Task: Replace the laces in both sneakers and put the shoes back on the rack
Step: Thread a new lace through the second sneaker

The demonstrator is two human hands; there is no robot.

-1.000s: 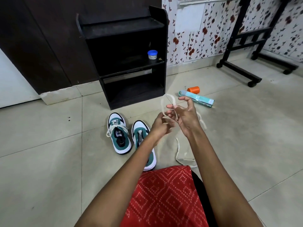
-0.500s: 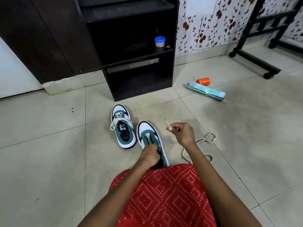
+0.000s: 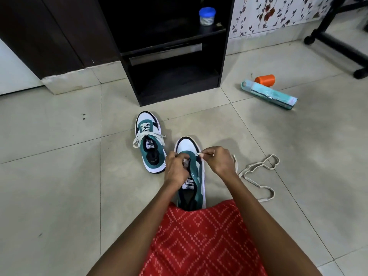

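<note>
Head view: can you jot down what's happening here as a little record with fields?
far sneaker: laced, on the floor
near sneaker: not laced, on the floor
left hand: grips the near sneaker by its tongue
right hand: pinches the lace end at the front eyelets
loose lace: trails on the floor to the right
rack: behind the shoes, no shoe on it
</note>
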